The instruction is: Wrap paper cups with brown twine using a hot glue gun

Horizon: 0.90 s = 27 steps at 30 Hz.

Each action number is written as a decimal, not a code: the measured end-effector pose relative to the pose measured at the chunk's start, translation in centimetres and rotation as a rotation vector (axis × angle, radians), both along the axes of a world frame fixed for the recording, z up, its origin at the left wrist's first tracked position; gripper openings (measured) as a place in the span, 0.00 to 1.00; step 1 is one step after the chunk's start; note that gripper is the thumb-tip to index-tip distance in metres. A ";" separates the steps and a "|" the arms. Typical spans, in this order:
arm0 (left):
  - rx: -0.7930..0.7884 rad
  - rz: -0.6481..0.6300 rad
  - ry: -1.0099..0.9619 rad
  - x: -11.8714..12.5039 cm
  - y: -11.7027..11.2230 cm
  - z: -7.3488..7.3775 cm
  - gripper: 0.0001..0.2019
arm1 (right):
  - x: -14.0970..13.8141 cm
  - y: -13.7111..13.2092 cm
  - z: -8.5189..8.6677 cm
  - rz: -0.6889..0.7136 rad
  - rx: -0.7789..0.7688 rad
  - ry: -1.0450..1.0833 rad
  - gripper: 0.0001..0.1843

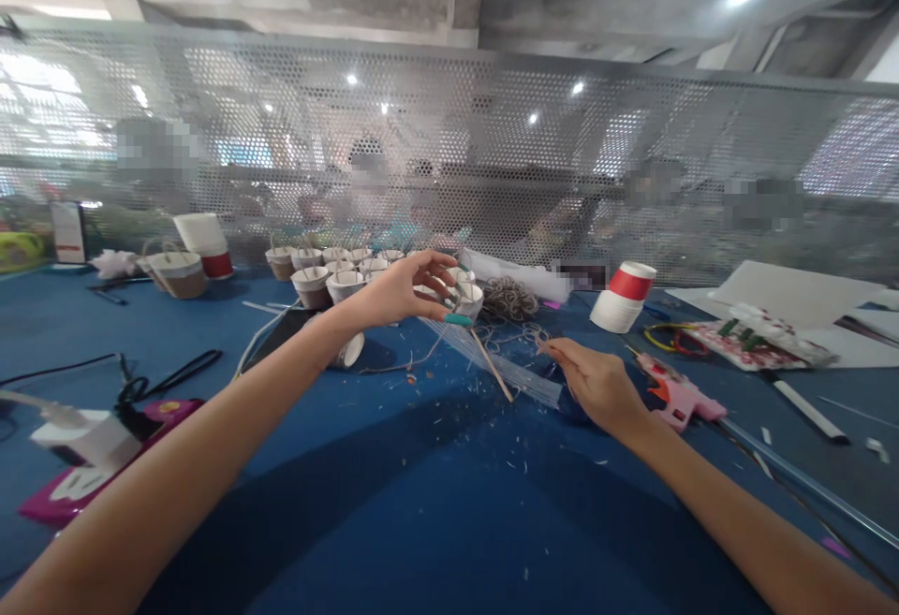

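Observation:
My left hand [411, 291] reaches over the middle of the table, its fingers curved and apart. Beside its fingertips is a small white cup [466, 302] at the right end of a group of cups. A teal piece [458, 319], its kind unclear, shows at the thumb tip. To the right, my right hand [594, 381] is closed in a pinch; a thin tan strand that looks like twine [542, 344] shows at its fingertips. Between the hands lie a thin wooden stick [493, 367] and clear plastic strips [537, 387]. Behind them sits a tangled heap of grey-brown twine [511, 299].
Small handled cups [309, 285] stand in rows at the back. A pink glue gun [678, 395] lies right of my right hand, near stacked paper cups [624, 299]. A magenta power strip [66, 493] is at left. A perforated metal screen [449, 147] borders the table.

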<state>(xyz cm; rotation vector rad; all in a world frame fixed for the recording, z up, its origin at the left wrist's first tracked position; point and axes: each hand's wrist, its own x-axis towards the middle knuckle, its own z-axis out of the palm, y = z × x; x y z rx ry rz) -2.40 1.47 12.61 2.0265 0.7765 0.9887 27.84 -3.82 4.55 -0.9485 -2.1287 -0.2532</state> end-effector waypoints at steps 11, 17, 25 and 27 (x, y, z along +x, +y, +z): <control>-0.019 0.005 -0.021 -0.3 -0.4 0.6 0.31 | -0.1 0.1 -0.1 0.004 0.053 -0.009 0.14; -0.047 0.002 -0.046 0.0 -0.3 0.4 0.31 | -0.1 0.1 -0.2 -0.004 0.057 -0.016 0.14; -0.139 0.013 -0.058 0.6 -0.4 -0.4 0.32 | -0.2 0.1 -0.1 -0.007 0.073 -0.007 0.14; -0.216 0.007 -0.004 0.7 -0.3 -0.8 0.32 | -0.1 0.1 -0.1 -0.007 0.041 0.006 0.13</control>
